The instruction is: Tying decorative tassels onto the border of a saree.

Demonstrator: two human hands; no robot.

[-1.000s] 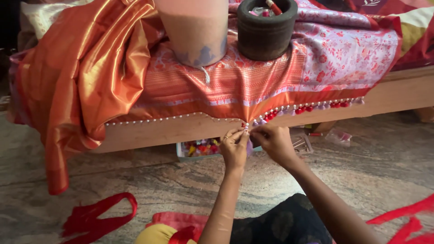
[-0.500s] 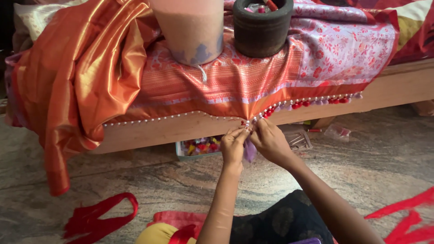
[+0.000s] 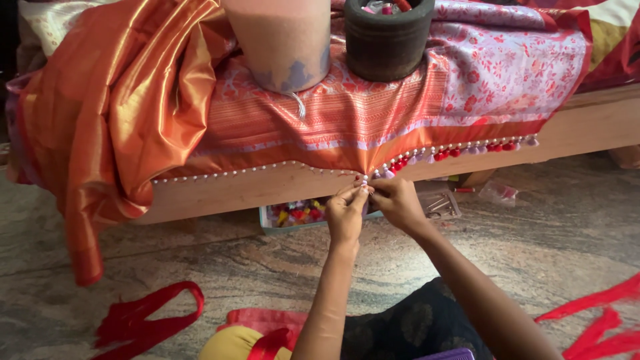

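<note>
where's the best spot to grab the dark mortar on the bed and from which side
Judging by its shape, grip the dark mortar around its round outer wall, low on the body, from the front edge of the bed. It stands upright with things inside, so the rim is poorer. The pink pot crowds its left; come from front-right.

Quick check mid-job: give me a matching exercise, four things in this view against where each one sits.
Things:
1. dark round stone mortar
2. shiny orange silk cloth
3. shallow tray of small coloured beads
4. red ribbon loop

Places:
A. on the floor under the wooden platform
B. lying on the stone floor at lower left
C. standing on top of the patterned fabric, at right of the pale pot
D. hanging over the platform's left end

Pairs: 1-C, 2-D, 3-A, 4-B
</note>
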